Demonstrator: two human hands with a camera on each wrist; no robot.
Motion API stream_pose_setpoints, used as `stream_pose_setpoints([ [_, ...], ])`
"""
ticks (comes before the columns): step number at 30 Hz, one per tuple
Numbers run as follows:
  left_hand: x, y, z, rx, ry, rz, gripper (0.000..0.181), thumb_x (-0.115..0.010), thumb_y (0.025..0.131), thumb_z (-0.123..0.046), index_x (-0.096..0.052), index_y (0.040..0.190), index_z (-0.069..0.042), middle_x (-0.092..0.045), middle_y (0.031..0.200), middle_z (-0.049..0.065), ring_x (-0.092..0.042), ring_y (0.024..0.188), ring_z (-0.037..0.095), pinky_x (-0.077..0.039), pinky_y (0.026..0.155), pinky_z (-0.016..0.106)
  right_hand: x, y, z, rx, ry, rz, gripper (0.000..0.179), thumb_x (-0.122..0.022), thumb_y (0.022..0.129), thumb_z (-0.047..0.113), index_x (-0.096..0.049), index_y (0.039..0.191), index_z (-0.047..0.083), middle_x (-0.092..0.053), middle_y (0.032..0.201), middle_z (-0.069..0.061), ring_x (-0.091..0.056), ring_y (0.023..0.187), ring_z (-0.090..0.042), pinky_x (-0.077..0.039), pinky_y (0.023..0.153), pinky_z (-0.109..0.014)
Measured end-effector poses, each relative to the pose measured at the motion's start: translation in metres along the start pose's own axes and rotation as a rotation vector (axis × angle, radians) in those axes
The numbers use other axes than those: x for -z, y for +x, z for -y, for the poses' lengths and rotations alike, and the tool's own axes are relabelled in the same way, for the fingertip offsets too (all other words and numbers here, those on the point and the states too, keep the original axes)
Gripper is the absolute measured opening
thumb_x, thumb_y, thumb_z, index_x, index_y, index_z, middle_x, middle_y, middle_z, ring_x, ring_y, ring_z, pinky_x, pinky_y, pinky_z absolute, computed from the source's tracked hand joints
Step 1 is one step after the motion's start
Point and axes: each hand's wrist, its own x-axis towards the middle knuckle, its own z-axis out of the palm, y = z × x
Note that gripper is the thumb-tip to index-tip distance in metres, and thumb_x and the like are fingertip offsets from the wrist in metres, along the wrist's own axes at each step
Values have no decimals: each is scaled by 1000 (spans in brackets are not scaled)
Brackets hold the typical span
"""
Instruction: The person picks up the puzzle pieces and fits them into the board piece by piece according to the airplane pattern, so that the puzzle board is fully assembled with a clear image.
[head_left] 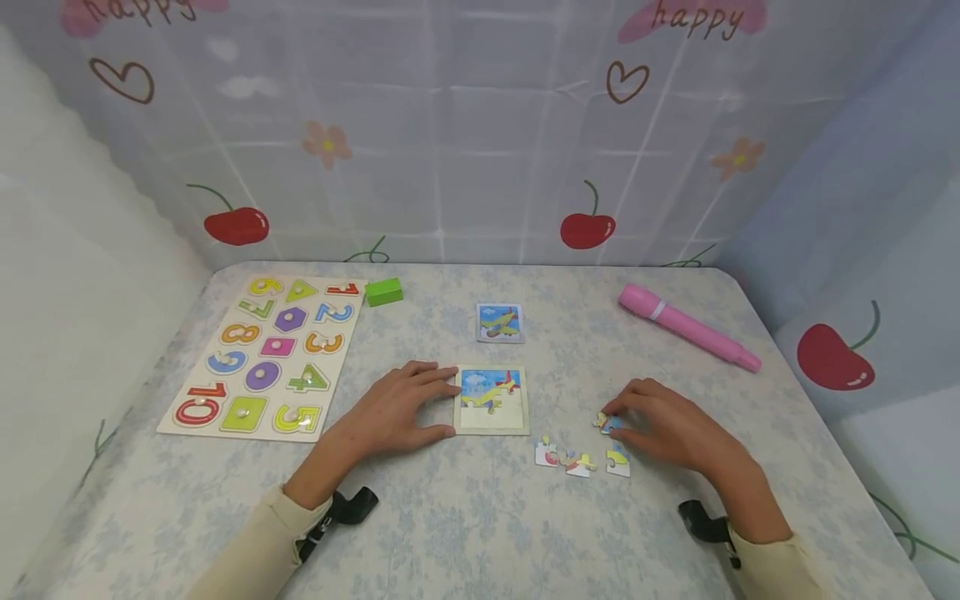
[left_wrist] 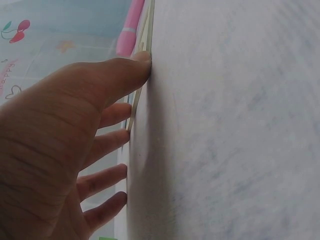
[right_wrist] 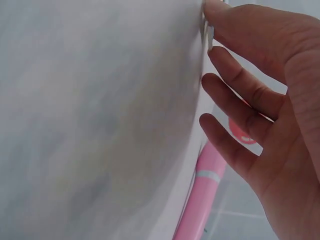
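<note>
The board is touched at its left edge by the spread left hand, while a piece is pinched by the right hand.

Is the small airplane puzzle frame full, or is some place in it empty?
Partly full: fitted pieces cover the upper part of the puzzle frame, but its bottom strip is bare. Loose pieces lie nearby.

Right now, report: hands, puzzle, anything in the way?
Left hand touching puzzle board's left edge. Right hand pinching a piece. Board partly filled. Loose pieces nearby, none directly between piece and board.
</note>
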Motion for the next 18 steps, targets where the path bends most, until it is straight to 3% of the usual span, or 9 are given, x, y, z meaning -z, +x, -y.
stream_pose_setpoints([
  [12,-2,1,1,5,15,2,60,-82,94,-50,-70,145,-21,-54,163,0,-48,149,30,-48,113,57,-2,34,27,48,-44,-5,27,-90,90,26,-81,115,20,-70,111,9,-65,106,-16,-59,92,-45],
  [18,-1,0,0,5,13,-3,59,-81,94,-50,-71,145,-21,-54,163,1,-48,149,30,-48,112,57,-4,52,43,109,-49,-27,28,-90,90,26,-81,115,19,-70,110,7,-65,104,-17,-59,92,-44],
])
